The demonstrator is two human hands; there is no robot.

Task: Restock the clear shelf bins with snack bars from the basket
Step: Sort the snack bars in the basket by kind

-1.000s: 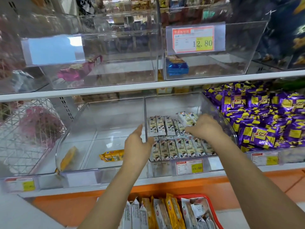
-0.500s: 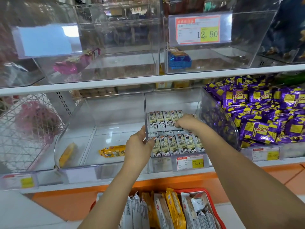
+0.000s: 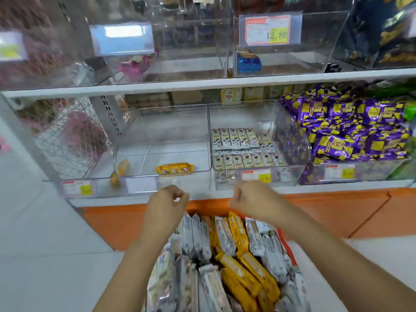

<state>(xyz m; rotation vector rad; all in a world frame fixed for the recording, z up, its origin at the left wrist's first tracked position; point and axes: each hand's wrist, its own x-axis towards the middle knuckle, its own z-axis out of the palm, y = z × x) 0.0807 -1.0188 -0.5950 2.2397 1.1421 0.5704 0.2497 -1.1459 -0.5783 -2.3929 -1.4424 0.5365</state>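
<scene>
Head view: my two hands hang empty between basket and shelf, mid-restock.

At the bottom centre of the frame the red basket (image 3: 290, 248) is packed with snack bars (image 3: 238, 266), white and yellow, standing on end with their long axes running up toward the shelf. They look light, crinkly and slippery; I judge a pinch across the middle of a few at once safest. Just above, my left hand (image 3: 166, 206) and right hand (image 3: 254, 199) are loosely curled, gripping nothing. Beyond, at centre frame, the clear bin (image 3: 290, 136) holds neat rows of white bars; its left neighbour (image 3: 144, 131) holds one yellow bar (image 3: 174, 168) lying crosswise.
</scene>
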